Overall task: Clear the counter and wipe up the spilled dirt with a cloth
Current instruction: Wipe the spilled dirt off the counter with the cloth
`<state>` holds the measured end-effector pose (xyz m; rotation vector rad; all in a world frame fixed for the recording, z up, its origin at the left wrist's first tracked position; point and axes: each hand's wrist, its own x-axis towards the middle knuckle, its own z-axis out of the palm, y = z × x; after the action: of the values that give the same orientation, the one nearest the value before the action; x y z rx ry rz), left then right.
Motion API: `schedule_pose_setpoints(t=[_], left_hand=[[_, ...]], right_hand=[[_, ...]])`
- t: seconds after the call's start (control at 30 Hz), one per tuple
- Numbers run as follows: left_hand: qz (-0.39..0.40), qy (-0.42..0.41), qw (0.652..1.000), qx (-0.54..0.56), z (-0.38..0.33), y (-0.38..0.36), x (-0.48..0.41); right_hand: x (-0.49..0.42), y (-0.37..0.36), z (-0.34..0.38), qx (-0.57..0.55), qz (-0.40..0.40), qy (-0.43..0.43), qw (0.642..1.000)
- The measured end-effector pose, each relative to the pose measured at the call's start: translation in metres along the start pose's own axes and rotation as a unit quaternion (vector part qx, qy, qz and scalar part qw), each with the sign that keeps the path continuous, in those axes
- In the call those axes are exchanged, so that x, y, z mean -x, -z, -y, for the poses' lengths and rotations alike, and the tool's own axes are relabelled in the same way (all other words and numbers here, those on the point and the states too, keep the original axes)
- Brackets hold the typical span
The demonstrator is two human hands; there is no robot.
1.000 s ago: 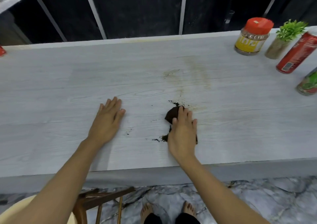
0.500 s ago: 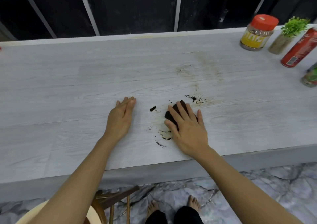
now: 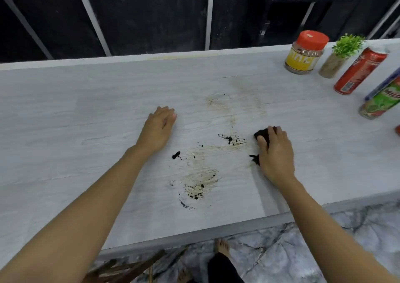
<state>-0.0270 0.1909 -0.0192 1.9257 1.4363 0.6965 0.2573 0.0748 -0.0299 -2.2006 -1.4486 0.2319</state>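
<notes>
My right hand (image 3: 276, 152) presses flat on a dark brown cloth (image 3: 263, 135) on the pale wood-grain counter (image 3: 86, 113); only the cloth's far and left edges show from under the fingers. Spilled dirt (image 3: 230, 138) lies as black crumbs just left of the cloth. More crumbs and brownish smears (image 3: 198, 185) spread nearer the front edge, and one clump (image 3: 175, 155) sits by my left wrist. My left hand (image 3: 160, 126) rests palm down on the counter, fingers together, holding nothing.
At the far right stand a red-lidded jar (image 3: 305, 52), a small potted plant (image 3: 341, 55), a red can (image 3: 360, 70) and a green Milo can (image 3: 381, 100). The counter's front edge (image 3: 194, 237) runs close to me, with marble floor and a wooden stool below.
My right hand slid the cloth to the right, away from the crumbs, leaving brownish smears behind it. My left hand stayed flat on the counter.
</notes>
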Motion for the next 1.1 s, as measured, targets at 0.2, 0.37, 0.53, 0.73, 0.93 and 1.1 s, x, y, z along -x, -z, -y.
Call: schedule_pose_setpoints(t=[0.2,0.37,0.53,0.73,0.93,1.1], left_hand=[[-0.004,0.003,0.985,-0.175,0.011,-0.018,-0.024],[-0.028,0.017,0.989,-0.141,0.013,-0.017,-0.029],[-0.007,-0.003,0.991,-0.132,0.001,-0.025,-0.053],[-0.006,-0.018,0.973,-0.231,0.005,-0.038,-0.058],[-0.014,-0.017,0.969,-0.247,0.004,-0.042,-0.06],[-0.022,-0.019,0.973,-0.228,0.002,-0.041,-0.06]], right_hand=[[-0.032,-0.045,0.062,0.06,0.089,0.095,0.99],[-0.02,-0.048,0.071,-0.14,0.152,0.245,0.947],[-0.087,-0.011,0.002,-0.153,0.026,0.087,0.984],[-0.182,-0.025,-0.001,0.061,0.056,-0.002,0.997],[-0.223,-0.064,0.052,0.098,0.102,0.108,0.984],[-0.206,-0.086,0.095,0.055,0.179,0.249,0.95]])
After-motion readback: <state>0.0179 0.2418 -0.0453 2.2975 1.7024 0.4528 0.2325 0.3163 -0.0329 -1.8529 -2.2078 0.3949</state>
